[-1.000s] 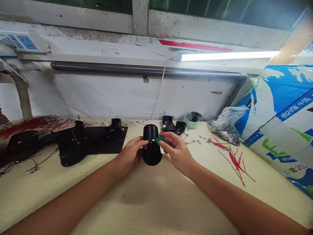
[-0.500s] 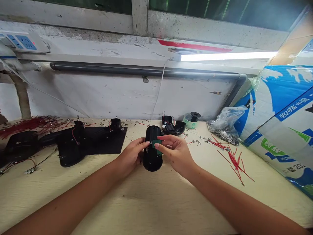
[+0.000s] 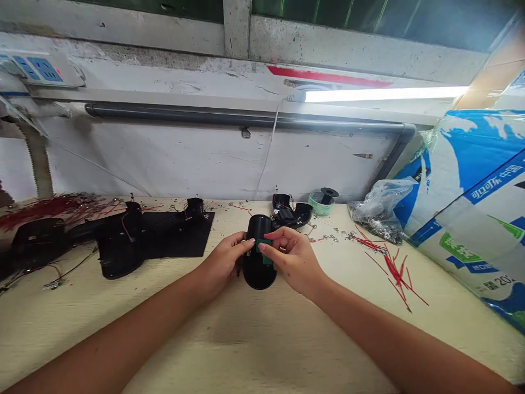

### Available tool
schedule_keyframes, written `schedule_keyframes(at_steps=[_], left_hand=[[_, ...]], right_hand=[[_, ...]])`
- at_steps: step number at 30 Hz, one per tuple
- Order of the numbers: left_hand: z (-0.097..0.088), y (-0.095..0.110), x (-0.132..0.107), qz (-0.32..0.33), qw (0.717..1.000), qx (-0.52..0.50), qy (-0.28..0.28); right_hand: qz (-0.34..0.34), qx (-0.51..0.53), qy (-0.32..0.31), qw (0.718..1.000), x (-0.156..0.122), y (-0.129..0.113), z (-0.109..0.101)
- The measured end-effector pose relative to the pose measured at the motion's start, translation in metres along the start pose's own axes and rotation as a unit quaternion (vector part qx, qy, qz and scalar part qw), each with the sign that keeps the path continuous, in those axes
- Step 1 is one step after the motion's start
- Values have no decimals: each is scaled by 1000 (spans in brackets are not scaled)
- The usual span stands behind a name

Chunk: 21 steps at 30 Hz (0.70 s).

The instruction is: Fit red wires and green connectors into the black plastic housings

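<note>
In the head view, the left hand (image 3: 221, 262) closes around the side of a black plastic cylinder (image 3: 255, 276), which stands almost upright in the grip, with its lower end near the bench. The right hand (image 3: 293, 260) comes from the other side, and its thumb and fingers are together on a small green board (image 3: 266, 253). This board lies against the front of the cylinder, partly hidden by the fingers. I cannot tell if it is already fixed there.

For this kind of close work, it seems best that the left hand keeps the cylinder quite still, while the right fingers press the board evenly and do not pinch any thin wire.

The cylinder has a smooth, matt surface and a round shape. Left of the grip lies a flat black sheet (image 3: 176, 235), with more black housings (image 3: 118, 251) and thin red wires on it. Beyond the grip are a black cup-shaped part (image 3: 303, 213) and a small spool on a green tape roll (image 3: 322, 201). To the right of the grip, loose red wires (image 3: 394, 273) lie on the pale wooden bench (image 3: 262, 339), and a clear plastic bag (image 3: 379, 216) holds small metal pieces.
</note>
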<state>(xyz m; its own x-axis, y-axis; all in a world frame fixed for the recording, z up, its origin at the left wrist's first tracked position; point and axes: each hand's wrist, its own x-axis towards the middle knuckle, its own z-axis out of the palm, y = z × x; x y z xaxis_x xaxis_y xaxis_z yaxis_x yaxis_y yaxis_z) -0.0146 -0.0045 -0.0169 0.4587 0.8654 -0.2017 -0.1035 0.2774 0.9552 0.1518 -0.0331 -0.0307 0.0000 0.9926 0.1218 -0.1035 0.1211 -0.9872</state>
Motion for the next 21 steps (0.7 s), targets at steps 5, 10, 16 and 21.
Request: schedule_keyframes(at_steps=[5,10,16,21], left_hand=[[-1,-3,3,9,1000,8,2],[0,-4,3,11,1000,-9,11],[0,-1,1,1,998,-67,8],[-3,-5,5,0,999,-53,-1]], right_hand=[[7,20,-6,1000,1,3,0],[5,22,3,1000,1,3,1],[-2,33,19,999,2,0,2],[-5,23,15,1000,2,3,1]])
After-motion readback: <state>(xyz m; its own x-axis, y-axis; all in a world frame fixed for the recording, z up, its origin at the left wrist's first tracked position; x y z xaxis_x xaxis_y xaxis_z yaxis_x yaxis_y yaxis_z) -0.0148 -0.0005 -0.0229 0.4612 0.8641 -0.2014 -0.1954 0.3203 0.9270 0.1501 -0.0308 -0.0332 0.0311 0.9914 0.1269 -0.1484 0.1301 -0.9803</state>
